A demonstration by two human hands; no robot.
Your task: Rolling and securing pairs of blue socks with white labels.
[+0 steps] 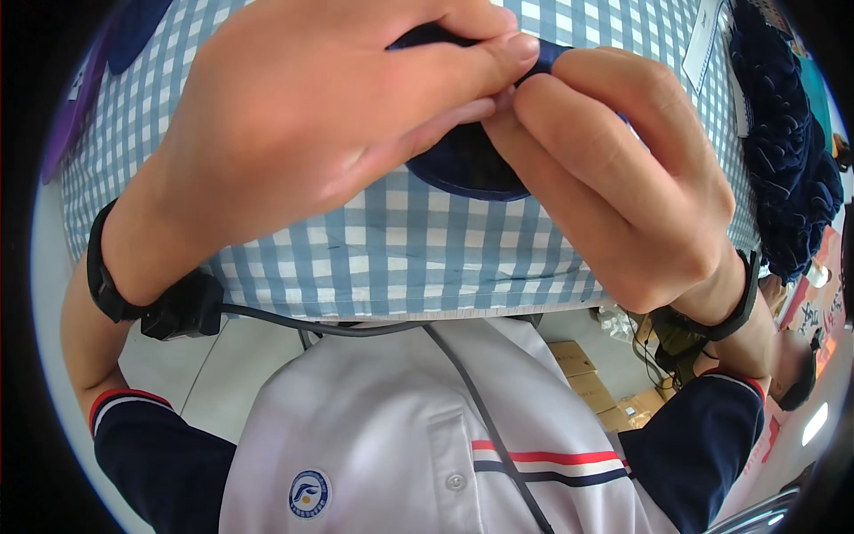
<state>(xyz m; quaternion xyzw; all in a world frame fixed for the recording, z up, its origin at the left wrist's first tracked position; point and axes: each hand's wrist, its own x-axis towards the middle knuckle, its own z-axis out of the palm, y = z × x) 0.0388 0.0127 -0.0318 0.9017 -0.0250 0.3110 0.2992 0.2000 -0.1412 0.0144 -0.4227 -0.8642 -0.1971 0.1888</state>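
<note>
Both hands' fingers [498, 67] pinch navy fabric piece [467, 165] over checked cloth [391, 258].

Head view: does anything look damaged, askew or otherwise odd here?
Nothing stands out. Left hand and right hand pinch a dark blue fabric piece over a blue checked cloth. The cloth lies smooth, with no tear or stain visible.
</note>
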